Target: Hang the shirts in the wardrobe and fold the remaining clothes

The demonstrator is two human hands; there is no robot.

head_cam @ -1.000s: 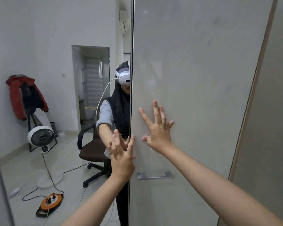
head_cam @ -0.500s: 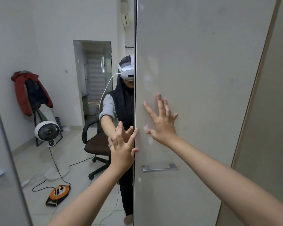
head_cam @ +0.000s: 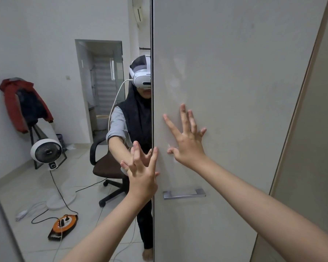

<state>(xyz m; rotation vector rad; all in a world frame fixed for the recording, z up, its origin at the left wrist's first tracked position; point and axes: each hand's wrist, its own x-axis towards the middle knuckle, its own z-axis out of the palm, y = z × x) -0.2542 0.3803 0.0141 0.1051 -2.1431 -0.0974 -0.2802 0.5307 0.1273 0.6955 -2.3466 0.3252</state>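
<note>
While fingers splayed, both hands (head_cam: 187,146) seemingly flat against wardrobe door (head_cam: 235,72).

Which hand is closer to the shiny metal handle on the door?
Left. The left hand presses the mirror door's edge, just up and left of the handle. The right hand is spread flat on the beige door, higher above it.
</note>
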